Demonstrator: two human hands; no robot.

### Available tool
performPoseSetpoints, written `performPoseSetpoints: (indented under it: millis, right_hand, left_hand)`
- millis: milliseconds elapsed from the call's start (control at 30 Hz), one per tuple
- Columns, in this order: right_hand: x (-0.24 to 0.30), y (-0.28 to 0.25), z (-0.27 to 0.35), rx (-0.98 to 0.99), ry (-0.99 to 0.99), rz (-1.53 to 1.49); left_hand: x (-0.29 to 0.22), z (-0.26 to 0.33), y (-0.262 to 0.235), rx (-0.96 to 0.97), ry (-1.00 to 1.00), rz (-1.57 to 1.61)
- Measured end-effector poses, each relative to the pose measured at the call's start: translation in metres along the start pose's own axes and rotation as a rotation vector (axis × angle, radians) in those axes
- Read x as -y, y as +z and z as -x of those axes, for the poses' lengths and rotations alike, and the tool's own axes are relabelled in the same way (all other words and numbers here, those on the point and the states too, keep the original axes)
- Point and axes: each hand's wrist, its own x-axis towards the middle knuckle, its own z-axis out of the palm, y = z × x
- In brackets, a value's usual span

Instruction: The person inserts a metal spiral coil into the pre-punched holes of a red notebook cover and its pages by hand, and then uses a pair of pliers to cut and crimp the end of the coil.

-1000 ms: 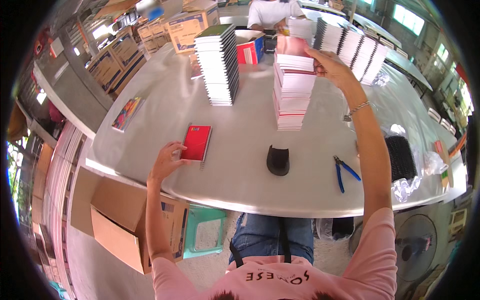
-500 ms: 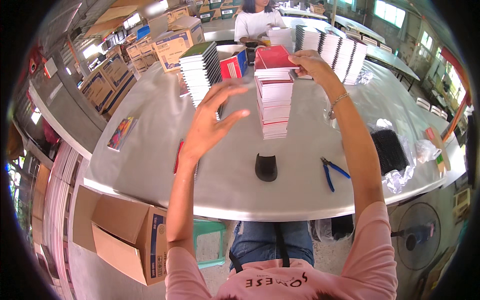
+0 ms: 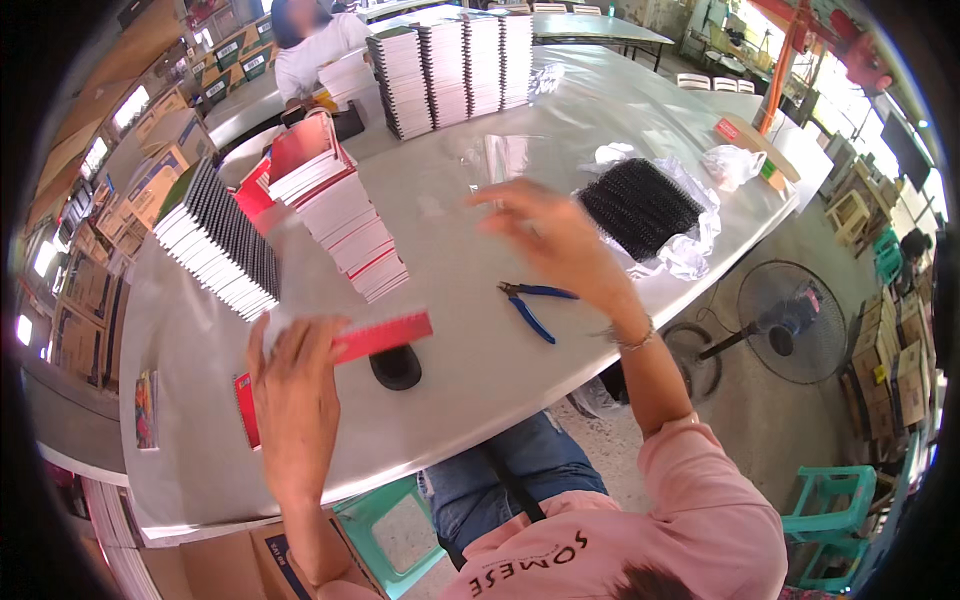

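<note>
My left hand [image 3: 300,395] is closed around a thin red-covered book [image 3: 385,335], seen nearly edge-on above the table's near part. Just below that book, a small black curved block [image 3: 396,370] sits partly hidden. My right hand [image 3: 545,235], smeared by motion, is over the table beside a pile of black spiral binding coils [image 3: 640,210] on crumpled clear plastic. Nothing shows in its fingers, which seem spread. Blue-handled cutters [image 3: 530,308] lie below it. A tall stack of red-and-white unbound books [image 3: 350,230] stands left of centre.
Spiral-bound books stand stacked at the left [image 3: 220,240] and in several columns at the back [image 3: 460,75]. A red spiral notebook [image 3: 247,410] lies by my left hand. Across the table sits a person [image 3: 315,55] in white. A fan [image 3: 790,320] stands at the right.
My left hand has come down and now grips a red book. My right hand has left the stack and moved near the coils. The view has swung to the right.
</note>
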Motion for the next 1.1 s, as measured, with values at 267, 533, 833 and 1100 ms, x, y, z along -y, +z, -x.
performPoseSetpoints:
  millis: [267, 533, 833, 1100]
  right_hand:
    - [-0.125, -0.083, 0.105, -0.292, 0.591, 0.962]
    - [-0.136, -0.073, 0.118, -0.230, 0.720, 0.965]
    - [-0.117, -0.074, 0.103, -0.459, 0.504, -0.089]
    - [-0.012, 0.000, 0.064, -0.104, 0.356, -0.451]
  left_hand:
    - [0.007, 0.071, 0.052, 0.127, -0.273, 0.097]
    - [0.000, 0.095, 0.095, 0.117, -0.309, 0.129]
    - [-0.027, 0.091, 0.126, -0.056, -0.397, 0.032]
    - [-0.035, 0.083, 0.146, -0.241, -0.524, 0.084]
